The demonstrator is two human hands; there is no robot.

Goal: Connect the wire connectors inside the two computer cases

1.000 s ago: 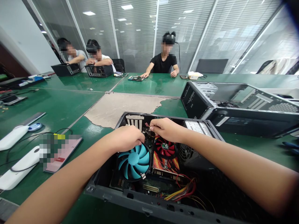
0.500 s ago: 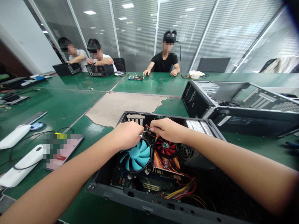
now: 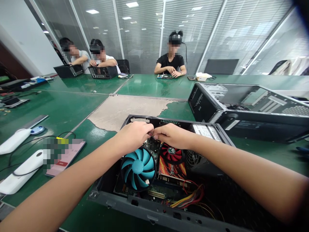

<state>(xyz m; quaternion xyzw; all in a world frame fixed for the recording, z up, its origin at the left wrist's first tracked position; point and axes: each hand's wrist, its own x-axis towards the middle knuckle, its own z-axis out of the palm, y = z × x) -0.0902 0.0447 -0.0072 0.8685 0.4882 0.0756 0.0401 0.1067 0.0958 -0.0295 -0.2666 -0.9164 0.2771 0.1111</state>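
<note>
An open black computer case (image 3: pixel 145 206) lies in front of me. Inside it, a blue fan (image 3: pixel 138 167) sits at the left and a red fan (image 3: pixel 172 152) on a graphics card (image 3: pixel 172 169) to its right. My left hand (image 3: pixel 135 137) is above the blue fan's far edge, fingers pinched on a small reddish connector (image 3: pixel 151 133). Against it, my right hand (image 3: pixel 170 135) is closed beyond the red fan, fingertips at the same small piece; what it grips is mostly hidden. Coloured cables (image 3: pixel 188 196) lie loose in the near part of the case.
A second open case (image 3: pixel 256 124) stands at the right. Across the green table, a person (image 3: pixel 171 62) handles a circuit board (image 3: pixel 164 76); two people work at cases at the far left. A pink phone (image 3: pixel 66 158) and white devices (image 3: pixel 25 172) lie to my left.
The blue fan has shifted toward me and turned. My left hand moved slightly right, closer to my right hand. The person across has brought the board nearer, both hands at it.
</note>
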